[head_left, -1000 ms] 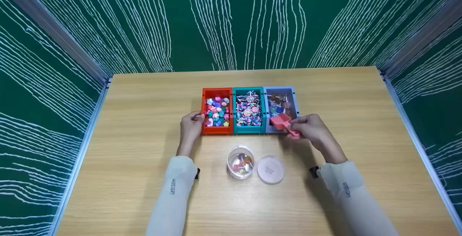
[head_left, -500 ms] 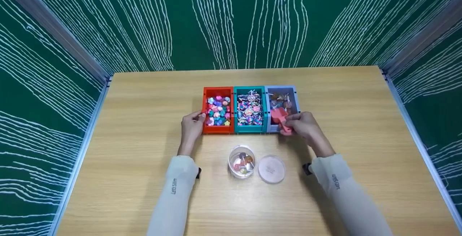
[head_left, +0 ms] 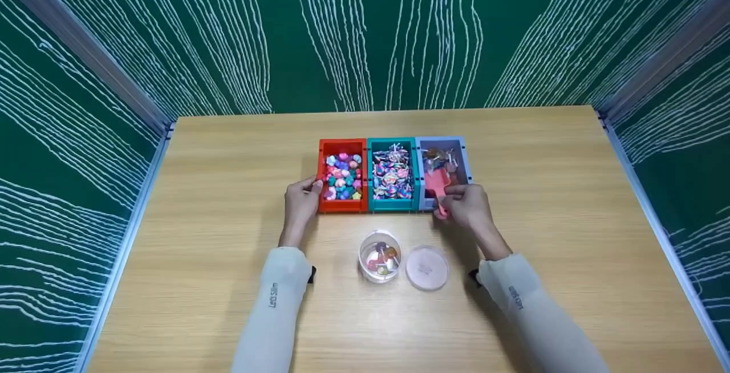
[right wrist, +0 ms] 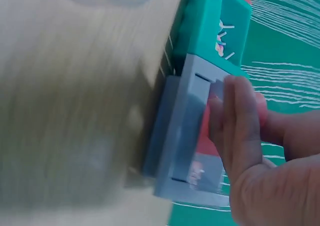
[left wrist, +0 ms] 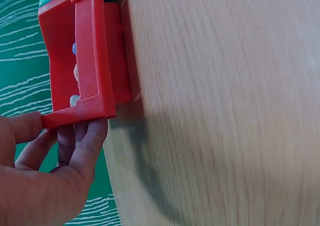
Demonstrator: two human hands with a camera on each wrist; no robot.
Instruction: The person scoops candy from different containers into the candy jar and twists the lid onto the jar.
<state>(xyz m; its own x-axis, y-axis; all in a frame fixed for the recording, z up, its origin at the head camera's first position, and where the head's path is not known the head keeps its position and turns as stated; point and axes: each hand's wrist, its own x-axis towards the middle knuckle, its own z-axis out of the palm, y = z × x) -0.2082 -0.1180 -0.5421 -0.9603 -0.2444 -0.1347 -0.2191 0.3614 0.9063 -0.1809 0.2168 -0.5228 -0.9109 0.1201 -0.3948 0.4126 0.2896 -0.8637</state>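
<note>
The right hand (head_left: 466,206) pinches the handle of a small pink scoop (head_left: 438,183), fingers (right wrist: 235,117) curled close round it with the thumb on the near side. The scoop's bowl lies inside the grey-blue bin (head_left: 464,156), over the candies there, and the handle slopes back over the bin's front wall. In the right wrist view the fingers cover most of the scoop and the frame is blurred, so only a patch of pink shows against the bin's grey wall.

The left hand (head_left: 300,202) holds the near left corner of the red bin (head_left: 341,206). Its fingers (left wrist: 85,136) are loosely bent and lie against the outside of the wall, while the thumb (left wrist: 22,126) presses on the front rim, so the corner sits in a narrow grip.

The three bins stand touching in a row on the wooden counter (head_left: 570,219): red on the left, full of small multicoloured sweets; a teal bin (head_left: 393,205) in the middle with striped wrapped ones; the grey-blue bin on the right. Nearer the person, a clear round jar (head_left: 380,256) holding a few sweets stands open, and its pale pink lid (head_left: 426,267) lies just beside it on the right.

Both pale sleeves carry small dark lettering; the left sleeve (head_left: 272,304) seems to read "Let's Slim", and the print on the right one is too small to tell.
</note>
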